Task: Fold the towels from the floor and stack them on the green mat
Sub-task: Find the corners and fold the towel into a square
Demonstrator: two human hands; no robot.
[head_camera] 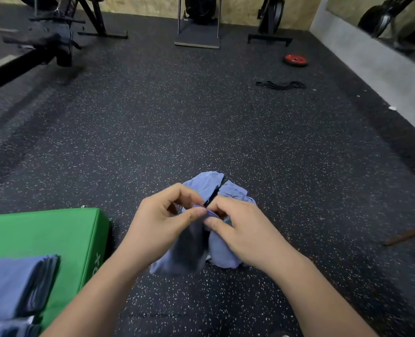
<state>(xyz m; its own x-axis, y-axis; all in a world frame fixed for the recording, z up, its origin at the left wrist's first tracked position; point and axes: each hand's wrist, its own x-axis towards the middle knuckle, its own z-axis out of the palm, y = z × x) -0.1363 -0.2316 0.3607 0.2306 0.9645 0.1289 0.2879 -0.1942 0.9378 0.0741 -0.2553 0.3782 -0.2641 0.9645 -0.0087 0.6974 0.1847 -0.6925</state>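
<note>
A blue-grey towel (222, 251) hangs crumpled between my hands above the speckled floor. My left hand (162, 222) pinches its top edge with thumb and fingers. My right hand (240, 227) pinches the same edge right beside it, fingertips almost touching. Behind them more crumpled blue towel cloth (206, 183) lies on the floor. At the lower left is the green mat (63, 232), and a stack of folded blue towels (14, 285) rests on it.
Dark speckled rubber floor (201, 117) stretches ahead. Gym machines (55, 37) stand at the back left, and a metal stand (198, 32) at the back centre. A red weight plate (296, 60) and a black band (280, 85) lie far right. A brown stick (408, 235) lies right.
</note>
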